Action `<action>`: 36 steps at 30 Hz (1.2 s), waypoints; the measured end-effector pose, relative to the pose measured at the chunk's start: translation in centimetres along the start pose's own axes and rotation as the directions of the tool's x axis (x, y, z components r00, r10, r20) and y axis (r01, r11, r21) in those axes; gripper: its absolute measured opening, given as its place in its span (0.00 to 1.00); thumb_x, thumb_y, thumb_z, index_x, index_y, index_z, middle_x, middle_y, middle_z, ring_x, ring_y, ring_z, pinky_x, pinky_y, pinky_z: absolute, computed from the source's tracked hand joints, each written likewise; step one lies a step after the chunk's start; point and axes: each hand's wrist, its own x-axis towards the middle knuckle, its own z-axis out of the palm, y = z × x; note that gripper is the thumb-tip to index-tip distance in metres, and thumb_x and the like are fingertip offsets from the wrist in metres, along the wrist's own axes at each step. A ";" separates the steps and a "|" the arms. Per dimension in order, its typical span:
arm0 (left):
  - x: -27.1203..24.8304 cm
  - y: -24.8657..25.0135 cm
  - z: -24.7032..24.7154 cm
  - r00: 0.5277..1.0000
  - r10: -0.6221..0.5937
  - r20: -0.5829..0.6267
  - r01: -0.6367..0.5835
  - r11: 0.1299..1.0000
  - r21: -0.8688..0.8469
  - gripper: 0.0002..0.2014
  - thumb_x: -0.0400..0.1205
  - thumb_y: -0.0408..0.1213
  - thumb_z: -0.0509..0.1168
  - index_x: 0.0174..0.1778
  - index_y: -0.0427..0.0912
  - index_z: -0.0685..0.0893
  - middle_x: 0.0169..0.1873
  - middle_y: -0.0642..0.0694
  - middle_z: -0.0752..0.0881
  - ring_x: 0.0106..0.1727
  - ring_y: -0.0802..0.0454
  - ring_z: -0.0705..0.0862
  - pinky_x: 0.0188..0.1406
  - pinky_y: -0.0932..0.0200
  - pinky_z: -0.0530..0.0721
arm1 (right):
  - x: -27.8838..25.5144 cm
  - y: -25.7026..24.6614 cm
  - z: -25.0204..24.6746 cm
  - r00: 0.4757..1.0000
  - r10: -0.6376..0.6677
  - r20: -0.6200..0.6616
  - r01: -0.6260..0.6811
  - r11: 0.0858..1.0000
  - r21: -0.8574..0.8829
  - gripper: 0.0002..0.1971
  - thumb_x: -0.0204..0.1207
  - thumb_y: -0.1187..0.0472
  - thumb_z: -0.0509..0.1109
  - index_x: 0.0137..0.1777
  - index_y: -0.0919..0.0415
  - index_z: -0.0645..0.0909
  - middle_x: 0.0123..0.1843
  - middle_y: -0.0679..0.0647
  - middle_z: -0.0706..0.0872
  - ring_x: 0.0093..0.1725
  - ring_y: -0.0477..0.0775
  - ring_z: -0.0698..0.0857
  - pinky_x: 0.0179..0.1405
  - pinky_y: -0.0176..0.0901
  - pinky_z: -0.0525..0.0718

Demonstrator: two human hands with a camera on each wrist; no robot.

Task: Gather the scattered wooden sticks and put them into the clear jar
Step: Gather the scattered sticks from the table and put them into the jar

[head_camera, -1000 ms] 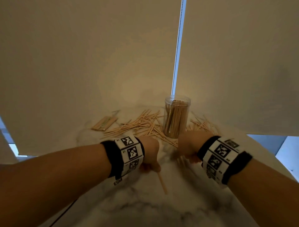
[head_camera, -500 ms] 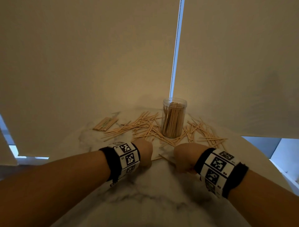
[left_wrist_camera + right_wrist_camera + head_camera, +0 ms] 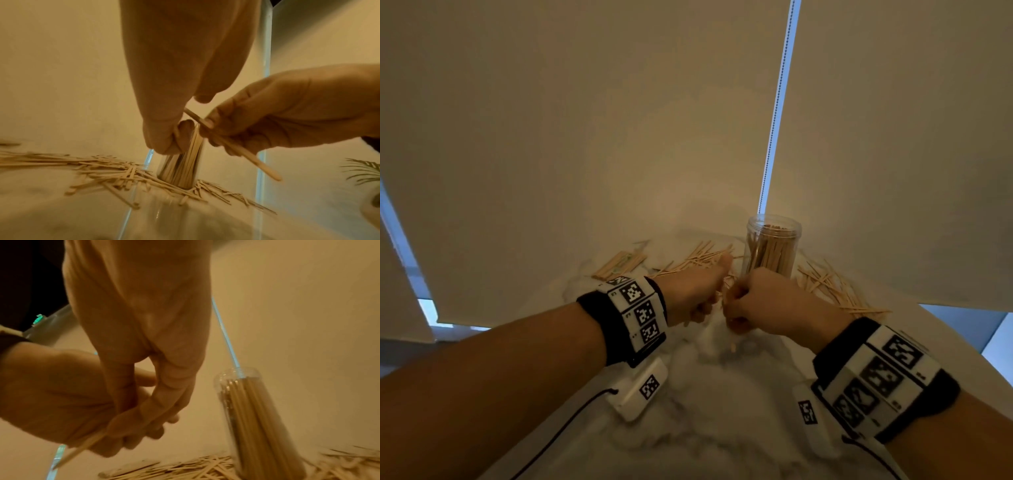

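Here, one jar point(image 3: 772, 250), two hands.

One clear jar point(image 3: 772, 245), two hands, scattered wooden sticks point(image 3: 115, 173) beyond counting

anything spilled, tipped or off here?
Jar stands upright, part full. Loose sticks lie strewn on the table around its base, as the task expects. Right hand pinches a stick; left hand grips one too. Nothing looks damaged.
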 end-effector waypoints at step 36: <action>5.1 -1.7 -3.7 0.993 -0.109 -0.033 0.082 0.489 0.869 0.10 0.85 0.42 0.69 0.48 0.37 0.83 0.29 0.47 0.77 0.29 0.52 0.77 0.38 0.58 0.80 | 12.1 -0.1 4.6 0.957 0.175 0.232 0.081 0.607 -0.791 0.16 0.85 0.55 0.67 0.61 0.67 0.85 0.35 0.55 0.77 0.37 0.55 0.80 0.41 0.43 0.80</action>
